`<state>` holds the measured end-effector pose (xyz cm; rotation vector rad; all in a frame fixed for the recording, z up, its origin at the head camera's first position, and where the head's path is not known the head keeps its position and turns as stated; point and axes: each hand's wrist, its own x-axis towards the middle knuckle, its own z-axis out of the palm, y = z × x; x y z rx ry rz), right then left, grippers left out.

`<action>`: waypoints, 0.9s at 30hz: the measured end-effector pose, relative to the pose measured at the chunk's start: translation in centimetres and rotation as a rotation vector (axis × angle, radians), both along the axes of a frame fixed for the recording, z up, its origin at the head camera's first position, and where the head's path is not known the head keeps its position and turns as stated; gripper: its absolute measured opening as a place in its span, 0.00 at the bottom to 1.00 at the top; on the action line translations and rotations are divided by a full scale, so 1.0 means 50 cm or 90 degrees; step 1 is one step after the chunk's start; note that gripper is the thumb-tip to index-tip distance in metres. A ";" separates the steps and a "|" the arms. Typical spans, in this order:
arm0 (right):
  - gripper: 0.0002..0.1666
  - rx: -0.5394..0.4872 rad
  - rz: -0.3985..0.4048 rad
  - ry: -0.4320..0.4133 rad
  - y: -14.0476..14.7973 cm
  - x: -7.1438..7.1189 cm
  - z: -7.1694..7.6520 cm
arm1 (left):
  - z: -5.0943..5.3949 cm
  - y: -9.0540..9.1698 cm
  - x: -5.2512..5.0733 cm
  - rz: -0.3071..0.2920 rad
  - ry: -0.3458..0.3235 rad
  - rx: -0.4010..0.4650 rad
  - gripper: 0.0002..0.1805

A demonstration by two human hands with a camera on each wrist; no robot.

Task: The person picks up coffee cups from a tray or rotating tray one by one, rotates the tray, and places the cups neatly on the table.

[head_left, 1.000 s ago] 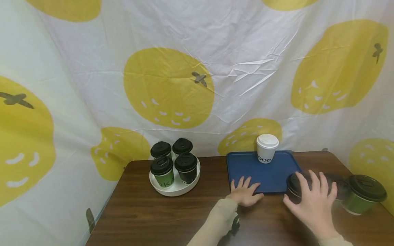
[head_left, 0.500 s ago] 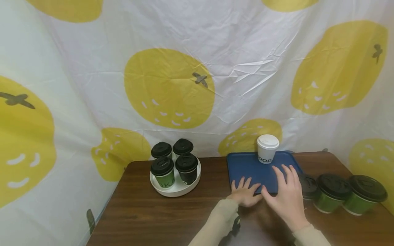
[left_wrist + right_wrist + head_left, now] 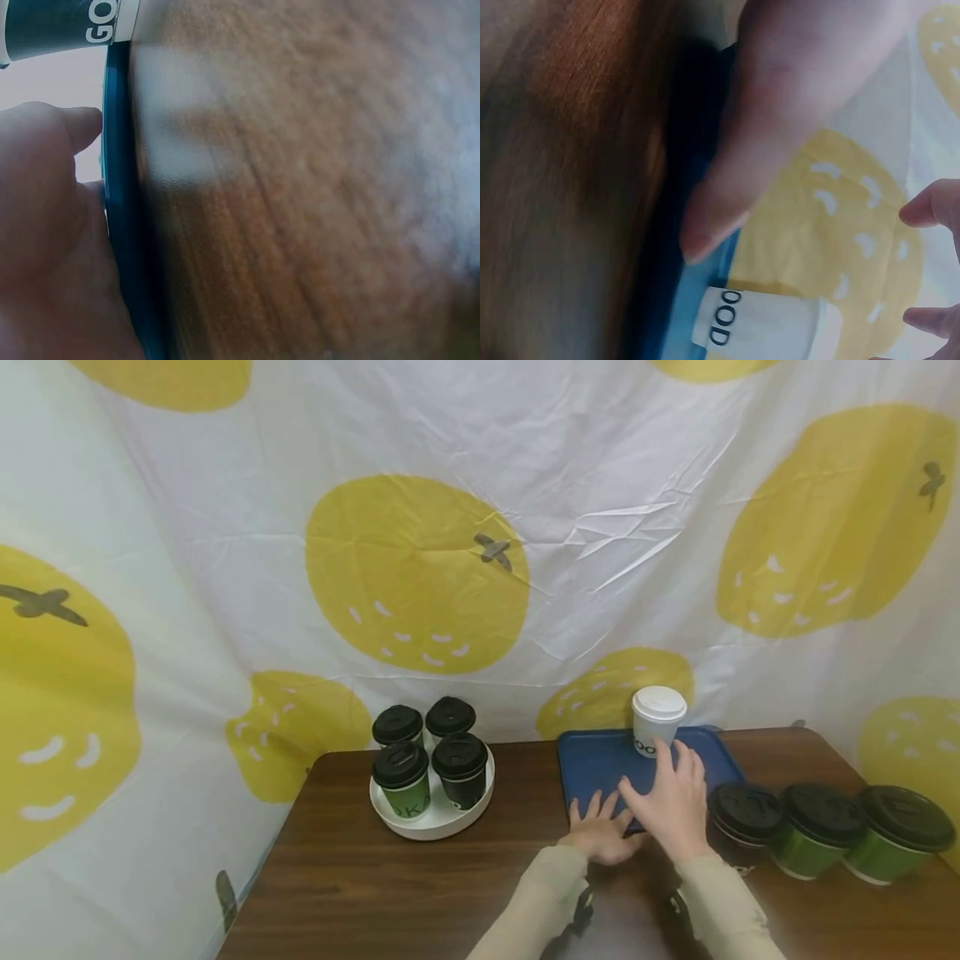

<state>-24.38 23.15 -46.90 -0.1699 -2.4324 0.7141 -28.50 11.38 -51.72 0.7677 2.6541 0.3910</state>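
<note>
My left hand (image 3: 602,837) lies with spread fingers over the front left edge of a blue tray (image 3: 600,760). Over the tray's front part reaches my right hand (image 3: 672,802), thumb and fingers parted and nothing held between them. A white lidded paper cup (image 3: 658,722) stands upright at the tray's back. In the head view the right fingertips overlap the cup's lower side, but the right wrist view shows a gap between the thumb (image 3: 720,202) and the white cup (image 3: 769,324). The left wrist view shows the left hand (image 3: 52,225) beside the tray's rim (image 3: 124,150).
Right of the tray stand a dark-lidded cup (image 3: 745,814) and two green ones (image 3: 813,831), (image 3: 892,835) in a row. A round white tray (image 3: 431,831) at left bears several black-lidded cups (image 3: 405,777). Behind the wooden table (image 3: 360,893) hangs a lemon-print cloth (image 3: 585,460).
My right hand has moved left and forward from the row of cups at right to the white cup. The left hand has stayed at the tray's edge.
</note>
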 end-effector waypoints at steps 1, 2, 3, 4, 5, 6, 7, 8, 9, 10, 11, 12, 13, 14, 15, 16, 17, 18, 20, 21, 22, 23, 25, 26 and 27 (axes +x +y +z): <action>0.46 -0.005 -0.002 -0.005 -0.001 -0.007 -0.003 | 0.001 0.000 0.001 0.000 0.006 0.000 0.35; 0.46 -0.008 -0.006 -0.010 -0.001 -0.013 -0.006 | 0.001 0.000 0.001 0.000 0.011 0.000 0.35; 0.46 -0.011 -0.009 -0.014 -0.002 -0.019 -0.008 | 0.003 -0.001 0.002 0.000 0.012 0.002 0.35; 0.46 -0.014 -0.011 -0.015 -0.002 -0.025 -0.011 | 0.003 -0.001 0.002 -0.001 0.011 0.003 0.35; 0.46 -0.016 -0.014 -0.015 -0.002 -0.031 -0.013 | 0.004 -0.002 0.003 0.001 0.015 0.005 0.35; 0.45 -0.016 -0.017 -0.012 -0.001 -0.037 -0.016 | 0.004 -0.002 0.003 0.002 0.014 0.007 0.35; 0.45 -0.016 -0.020 -0.006 0.000 -0.044 -0.018 | 0.003 -0.002 0.003 0.003 0.014 0.008 0.35; 0.45 -0.014 -0.022 -0.001 0.001 -0.050 -0.020 | 0.002 -0.002 0.002 0.004 0.013 0.009 0.34; 0.45 -0.013 -0.024 0.006 0.002 -0.056 -0.022 | 0.001 -0.002 0.001 0.004 0.011 0.010 0.34; 0.44 -0.012 -0.028 0.011 0.004 -0.063 -0.025 | -0.002 -0.001 -0.001 0.004 0.012 0.008 0.33; 0.44 -0.010 -0.032 0.016 0.005 -0.070 -0.027 | -0.005 0.000 -0.003 0.003 0.012 0.007 0.33; 0.44 -0.010 -0.037 0.018 0.007 -0.077 -0.030 | -0.007 0.000 -0.004 0.002 0.013 0.007 0.33; 0.45 -0.013 -0.041 0.020 0.009 -0.082 -0.032 | -0.010 0.001 -0.005 -0.001 0.011 0.006 0.32; 0.45 -0.014 -0.046 0.019 0.011 -0.088 -0.033 | -0.012 0.002 -0.005 -0.002 0.009 0.003 0.32; 0.45 -0.019 -0.051 0.018 0.012 -0.093 -0.035 | -0.013 0.003 -0.005 -0.003 0.007 0.002 0.32; 0.45 -0.023 -0.054 0.015 0.013 -0.098 -0.037 | -0.013 0.002 -0.005 -0.003 0.008 0.001 0.32; 0.46 -0.027 -0.057 0.012 0.014 -0.102 -0.037 | -0.010 0.001 -0.003 -0.003 0.005 0.002 0.32; 0.46 -0.032 -0.060 0.008 0.014 -0.107 -0.037 | -0.008 0.000 -0.001 -0.002 0.003 0.005 0.32; 0.47 -0.039 -0.062 0.003 0.013 -0.115 -0.036 | 0.000 -0.003 0.003 -0.001 0.005 0.006 0.31; 0.47 -0.041 -0.064 0.001 0.013 -0.120 -0.035 | 0.003 -0.004 0.005 0.001 0.009 0.006 0.31; 0.47 -0.042 -0.065 -0.001 0.012 -0.124 -0.033 | 0.006 -0.005 0.006 0.002 0.013 0.006 0.31; 0.47 -0.043 -0.067 -0.002 0.011 -0.127 -0.031 | 0.009 -0.005 0.008 0.000 0.017 0.006 0.30; 0.47 -0.049 -0.072 -0.001 0.010 -0.136 -0.027 | 0.010 -0.004 0.008 -0.001 0.029 -0.002 0.30; 0.47 -0.052 -0.074 -0.002 0.009 -0.139 -0.024 | 0.010 -0.003 0.008 -0.001 0.035 -0.006 0.29; 0.47 -0.057 -0.077 -0.004 0.009 -0.144 -0.023 | 0.010 -0.003 0.008 0.001 0.039 -0.012 0.29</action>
